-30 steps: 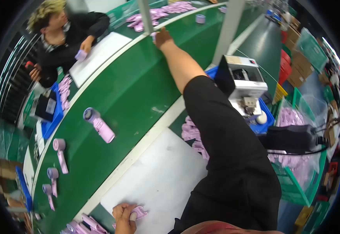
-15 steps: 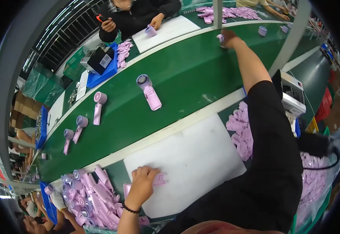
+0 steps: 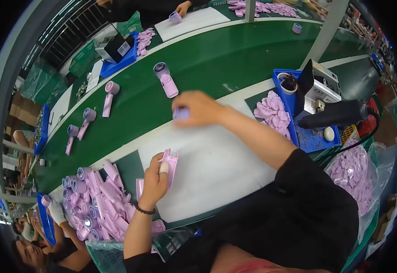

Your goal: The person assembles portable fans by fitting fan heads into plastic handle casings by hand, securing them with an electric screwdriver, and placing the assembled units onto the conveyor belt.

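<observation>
My left hand (image 3: 154, 179) is closed around a pink fan handle shell (image 3: 173, 167), held tilted over the left part of a white foam mat (image 3: 221, 173). One of its fingers seems wrapped in a pale cover. Above the mat's far edge, my right hand (image 3: 201, 109), smeared by motion, grips a small purple fan head (image 3: 181, 113). Just beyond it, a pink handheld fan (image 3: 168, 85) lies on the green conveyor belt (image 3: 235, 59). Another pink shell piece (image 3: 140, 187) sits beside my left wrist, partly hidden.
Pink handles and purple fan heads form a heap (image 3: 105, 204) at left. Small pink pieces (image 3: 272, 113) are piled at right, by a blue tray (image 3: 314, 142) with a device and screws. More fans lie on the belt. A co-worker's hand (image 3: 183, 7) is across; a gloved hand (image 3: 56, 212) is lower left.
My right hand has come back from the far side of the belt with the fan head. My left hand has lifted the handle shell off the mat. The view has shifted.
</observation>
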The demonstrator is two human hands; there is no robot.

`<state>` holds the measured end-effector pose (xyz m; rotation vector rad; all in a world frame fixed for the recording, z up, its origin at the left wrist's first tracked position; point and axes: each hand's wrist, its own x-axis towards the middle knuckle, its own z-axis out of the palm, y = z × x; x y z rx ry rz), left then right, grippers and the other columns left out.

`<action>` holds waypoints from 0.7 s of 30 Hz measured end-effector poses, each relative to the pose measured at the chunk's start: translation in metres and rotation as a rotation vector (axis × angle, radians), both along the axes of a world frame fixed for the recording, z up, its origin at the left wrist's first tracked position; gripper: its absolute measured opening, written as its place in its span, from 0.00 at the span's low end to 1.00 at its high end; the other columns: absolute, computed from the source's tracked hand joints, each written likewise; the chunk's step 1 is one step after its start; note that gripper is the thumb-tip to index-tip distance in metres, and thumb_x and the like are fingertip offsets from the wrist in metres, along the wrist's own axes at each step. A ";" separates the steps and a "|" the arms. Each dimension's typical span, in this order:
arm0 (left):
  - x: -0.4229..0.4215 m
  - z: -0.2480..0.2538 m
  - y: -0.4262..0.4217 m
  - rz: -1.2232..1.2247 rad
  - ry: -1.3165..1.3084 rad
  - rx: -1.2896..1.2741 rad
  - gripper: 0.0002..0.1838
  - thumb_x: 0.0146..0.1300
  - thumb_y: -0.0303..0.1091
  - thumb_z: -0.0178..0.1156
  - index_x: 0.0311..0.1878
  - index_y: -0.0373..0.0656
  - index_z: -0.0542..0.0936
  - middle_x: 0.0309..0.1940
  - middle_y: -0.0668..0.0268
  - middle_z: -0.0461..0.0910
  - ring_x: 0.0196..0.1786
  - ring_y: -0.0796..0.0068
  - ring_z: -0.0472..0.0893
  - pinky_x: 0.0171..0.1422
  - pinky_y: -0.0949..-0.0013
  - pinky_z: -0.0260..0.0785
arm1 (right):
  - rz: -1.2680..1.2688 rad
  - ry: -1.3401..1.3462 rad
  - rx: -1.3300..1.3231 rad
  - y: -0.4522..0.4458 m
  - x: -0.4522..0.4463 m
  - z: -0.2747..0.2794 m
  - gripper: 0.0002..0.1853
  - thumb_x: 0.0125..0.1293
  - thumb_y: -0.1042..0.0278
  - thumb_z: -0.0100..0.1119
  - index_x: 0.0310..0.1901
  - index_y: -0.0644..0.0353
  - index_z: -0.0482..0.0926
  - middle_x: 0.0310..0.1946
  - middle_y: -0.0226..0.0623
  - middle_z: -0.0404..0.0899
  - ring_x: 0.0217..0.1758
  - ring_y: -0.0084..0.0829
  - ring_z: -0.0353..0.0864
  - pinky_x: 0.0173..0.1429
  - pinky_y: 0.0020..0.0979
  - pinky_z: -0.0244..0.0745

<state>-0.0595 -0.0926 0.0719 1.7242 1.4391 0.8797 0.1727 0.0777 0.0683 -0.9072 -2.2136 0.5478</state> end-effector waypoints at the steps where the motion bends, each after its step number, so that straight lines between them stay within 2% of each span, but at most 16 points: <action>1: -0.001 0.000 -0.001 0.011 -0.038 0.011 0.14 0.64 0.21 0.50 0.50 0.34 0.80 0.38 0.60 0.80 0.37 0.66 0.77 0.45 0.72 0.70 | 0.132 -0.010 0.075 -0.019 0.001 -0.009 0.24 0.48 0.56 0.75 0.48 0.55 0.82 0.39 0.37 0.83 0.39 0.40 0.79 0.49 0.34 0.75; 2: -0.001 0.001 -0.001 0.022 -0.076 0.021 0.13 0.65 0.22 0.50 0.50 0.34 0.79 0.37 0.61 0.81 0.37 0.68 0.77 0.45 0.73 0.69 | 0.187 0.015 0.029 -0.037 0.002 -0.016 0.31 0.44 0.61 0.77 0.53 0.53 0.79 0.42 0.34 0.81 0.43 0.38 0.77 0.54 0.34 0.73; 4: -0.001 0.001 0.000 0.035 -0.155 0.039 0.12 0.68 0.24 0.51 0.50 0.34 0.79 0.37 0.62 0.82 0.36 0.73 0.76 0.46 0.74 0.68 | 0.181 0.047 0.014 -0.061 0.007 -0.045 0.37 0.43 0.61 0.77 0.59 0.52 0.74 0.48 0.38 0.79 0.52 0.41 0.76 0.62 0.37 0.71; 9: -0.003 -0.006 0.000 -0.081 -0.178 -0.137 0.11 0.69 0.27 0.53 0.50 0.35 0.80 0.36 0.66 0.81 0.36 0.76 0.74 0.44 0.75 0.68 | -0.043 0.191 -0.214 -0.085 0.008 -0.066 0.37 0.45 0.66 0.77 0.60 0.54 0.72 0.55 0.42 0.75 0.58 0.43 0.75 0.67 0.39 0.68; 12: 0.000 -0.007 -0.001 -0.134 -0.126 -0.209 0.11 0.68 0.26 0.53 0.50 0.37 0.80 0.35 0.66 0.81 0.35 0.77 0.74 0.43 0.76 0.67 | -0.003 0.252 -0.158 -0.089 0.008 -0.061 0.37 0.47 0.68 0.77 0.60 0.56 0.69 0.58 0.43 0.73 0.60 0.42 0.74 0.68 0.38 0.67; 15: 0.008 -0.012 -0.006 -0.187 -0.206 -0.256 0.11 0.69 0.24 0.52 0.52 0.37 0.78 0.32 0.65 0.82 0.30 0.77 0.77 0.37 0.77 0.70 | 0.071 0.334 -0.129 -0.094 -0.004 -0.055 0.38 0.49 0.70 0.77 0.61 0.58 0.67 0.61 0.43 0.71 0.61 0.42 0.74 0.69 0.38 0.66; 16: 0.010 -0.012 -0.006 -0.198 -0.247 -0.273 0.11 0.70 0.23 0.51 0.54 0.36 0.76 0.32 0.63 0.81 0.28 0.77 0.79 0.34 0.78 0.72 | 0.107 0.444 -0.241 -0.098 -0.007 -0.054 0.37 0.50 0.70 0.77 0.61 0.58 0.66 0.61 0.43 0.71 0.61 0.42 0.73 0.69 0.38 0.66; 19: 0.014 -0.001 -0.007 -0.134 -0.280 -0.385 0.14 0.68 0.20 0.49 0.54 0.36 0.76 0.31 0.62 0.81 0.27 0.77 0.79 0.32 0.77 0.73 | 0.182 0.750 -0.580 -0.105 -0.007 -0.048 0.37 0.53 0.69 0.76 0.62 0.57 0.64 0.61 0.44 0.70 0.61 0.42 0.73 0.69 0.39 0.66; 21: 0.012 -0.002 -0.005 -0.109 -0.331 -0.376 0.16 0.61 0.17 0.49 0.52 0.35 0.78 0.28 0.62 0.82 0.23 0.78 0.78 0.28 0.78 0.70 | 0.183 0.756 -0.533 -0.102 -0.007 -0.047 0.37 0.53 0.70 0.76 0.62 0.57 0.63 0.60 0.44 0.70 0.60 0.41 0.73 0.68 0.38 0.67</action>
